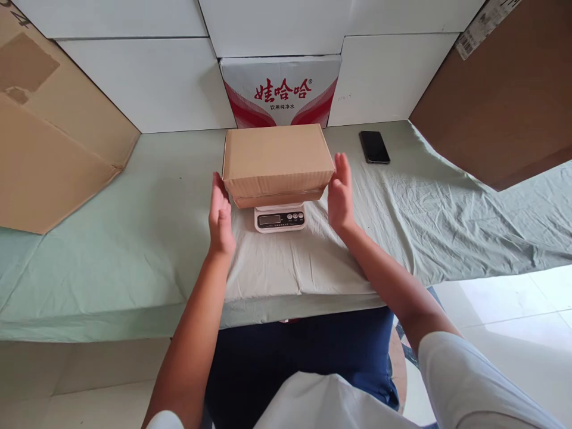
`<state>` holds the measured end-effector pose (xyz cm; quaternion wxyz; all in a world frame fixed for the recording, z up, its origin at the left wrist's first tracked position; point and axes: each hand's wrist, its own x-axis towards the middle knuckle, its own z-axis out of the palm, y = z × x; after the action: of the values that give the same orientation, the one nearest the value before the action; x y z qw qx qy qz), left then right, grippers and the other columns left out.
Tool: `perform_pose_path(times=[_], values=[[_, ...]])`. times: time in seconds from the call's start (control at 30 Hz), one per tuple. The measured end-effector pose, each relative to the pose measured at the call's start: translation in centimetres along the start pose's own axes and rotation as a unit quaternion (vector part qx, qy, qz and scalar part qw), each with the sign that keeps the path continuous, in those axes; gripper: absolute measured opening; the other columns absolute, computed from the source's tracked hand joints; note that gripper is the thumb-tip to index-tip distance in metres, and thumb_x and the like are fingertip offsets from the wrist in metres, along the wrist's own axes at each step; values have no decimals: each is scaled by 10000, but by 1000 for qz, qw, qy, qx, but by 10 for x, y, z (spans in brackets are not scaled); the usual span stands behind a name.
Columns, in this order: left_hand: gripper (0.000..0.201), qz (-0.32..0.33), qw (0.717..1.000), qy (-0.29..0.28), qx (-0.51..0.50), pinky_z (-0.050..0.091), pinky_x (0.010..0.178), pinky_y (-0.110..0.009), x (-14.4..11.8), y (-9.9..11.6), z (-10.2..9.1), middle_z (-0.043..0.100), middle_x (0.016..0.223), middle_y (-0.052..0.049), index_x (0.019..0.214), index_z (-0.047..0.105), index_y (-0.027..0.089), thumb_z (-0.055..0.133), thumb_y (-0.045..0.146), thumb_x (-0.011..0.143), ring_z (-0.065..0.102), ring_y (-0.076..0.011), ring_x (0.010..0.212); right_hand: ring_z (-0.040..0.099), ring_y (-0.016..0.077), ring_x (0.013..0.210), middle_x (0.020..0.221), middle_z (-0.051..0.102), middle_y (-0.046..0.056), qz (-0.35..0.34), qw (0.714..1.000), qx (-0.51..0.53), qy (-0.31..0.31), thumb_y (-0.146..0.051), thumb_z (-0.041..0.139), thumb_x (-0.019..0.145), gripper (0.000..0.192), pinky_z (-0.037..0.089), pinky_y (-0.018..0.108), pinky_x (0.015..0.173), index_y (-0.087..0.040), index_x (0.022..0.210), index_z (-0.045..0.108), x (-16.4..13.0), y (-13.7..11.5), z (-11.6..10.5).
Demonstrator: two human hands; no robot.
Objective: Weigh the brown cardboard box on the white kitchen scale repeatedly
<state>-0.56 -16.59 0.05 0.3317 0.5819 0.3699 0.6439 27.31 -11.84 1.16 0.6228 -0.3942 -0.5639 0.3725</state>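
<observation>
A closed brown cardboard box (277,154) rests on top of a small white kitchen scale (280,219). The scale's dark display and its round buttons stick out in front; the box covers the rest of it. My left hand (220,217) is at the box's left side, fingers stretched forward and palm facing in. On the opposite side my right hand (341,193) is held the same way, flat and slightly blurred. Both hands are at the box's edges, very close or lightly touching; I cannot tell how firmly. Neither hand has its fingers wrapped around anything.
A black smartphone (374,147) lies right of the box on the pale green cloth (179,268). Behind stand white boxes (143,83) and a red-and-white printed carton (281,89). Large brown cardboard cartons flank the table at left (58,131) and right (504,101).
</observation>
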Motion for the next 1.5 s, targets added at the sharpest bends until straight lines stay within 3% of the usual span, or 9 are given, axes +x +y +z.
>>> perform_pose_path(times=[0.13, 0.37, 0.67, 1.07, 1.5], values=[[800, 11, 999, 44, 3, 126, 1401, -430, 5, -7, -10, 273, 1790, 90, 1600, 437, 450, 388, 853, 910, 104, -254, 1700, 142, 296, 1719, 1775, 257, -124, -18, 998, 0, 60, -751, 390, 920, 717, 232, 648, 1367, -527, 1595, 297, 13, -1, -20], [843, 5, 999, 32, -21, 175, 1395, -420, 11, -24, -15, 244, 1803, 56, 1610, 441, 405, 459, 851, 895, 114, -264, 1700, 206, 275, 1706, 1769, 294, -76, 37, 989, 78, 119, -719, 519, 846, 767, 150, 574, 1409, -436, 1548, 394, 24, 11, -28], [837, -11, 999, 35, -30, 183, 1392, -451, 12, -29, -14, 285, 1793, 19, 1603, 454, 397, 438, 855, 902, 163, -277, 1692, 203, 298, 1704, 1766, 299, -19, 78, 988, 87, 100, -688, 574, 833, 739, 153, 615, 1402, -392, 1496, 436, 21, 35, -19], [868, -21, 999, 32, -29, 143, 1398, -469, 12, -29, -15, 243, 1806, 14, 1624, 414, 390, 420, 866, 898, 132, -275, 1697, 267, 284, 1682, 1736, 354, 17, 102, 984, 98, 105, -680, 589, 780, 754, 198, 543, 1400, -338, 1439, 460, 25, 35, -20], [842, -8, 999, 36, -32, 205, 1383, -452, 13, -33, -14, 319, 1780, -8, 1603, 461, 370, 446, 844, 906, 196, -289, 1685, 326, 285, 1658, 1714, 402, 51, 116, 980, 112, 119, -665, 638, 712, 771, 236, 515, 1395, -304, 1376, 486, 25, 28, -15]])
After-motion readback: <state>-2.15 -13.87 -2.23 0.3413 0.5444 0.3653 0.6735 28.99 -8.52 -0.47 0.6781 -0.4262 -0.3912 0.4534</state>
